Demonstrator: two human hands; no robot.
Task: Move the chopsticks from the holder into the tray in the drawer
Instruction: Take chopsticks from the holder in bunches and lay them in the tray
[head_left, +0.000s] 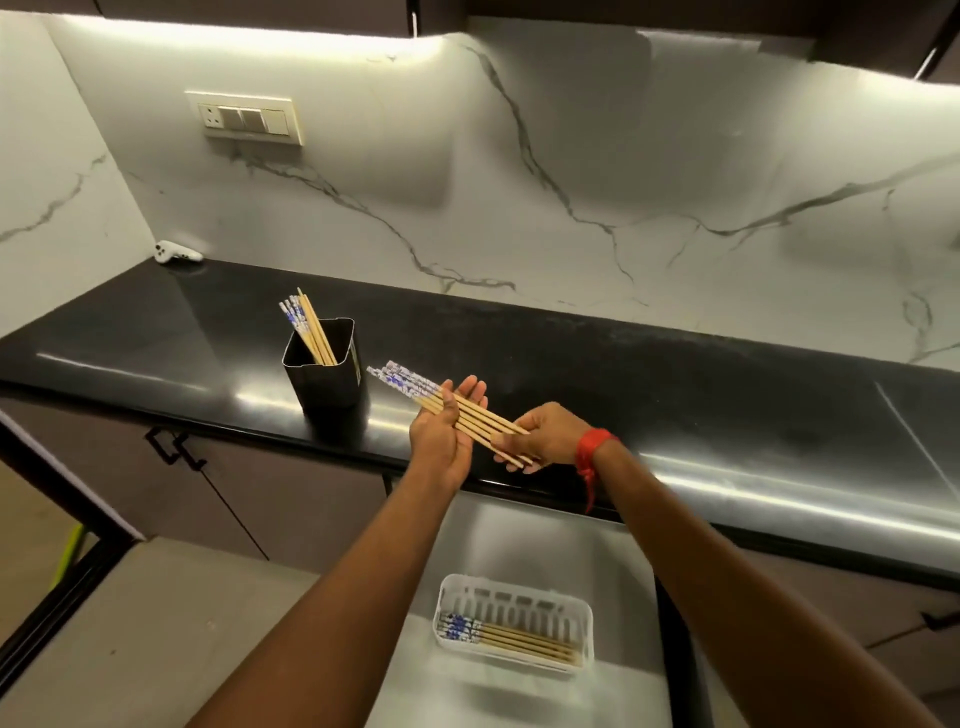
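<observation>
Both hands hold one bunch of several wooden chopsticks (402, 381) with blue-and-white patterned ends above the counter's front edge. My left hand (444, 434) cups their middle from below. My right hand (540, 436) pinches their thin tips. The patterned ends point left toward the black holder (332, 384), which stands on the counter with several more chopsticks (306, 330) leaning in it. Below, in the open drawer (524, 525), a white slotted tray (587, 618) has several chopsticks (509, 636) lying flat in it.
The black counter (675, 374) runs along a white marble wall. A white controller (176, 253) lies at the back left corner. A switch plate (247, 119) is on the wall. Cabinet doors with black handles (174, 448) sit left of the drawer.
</observation>
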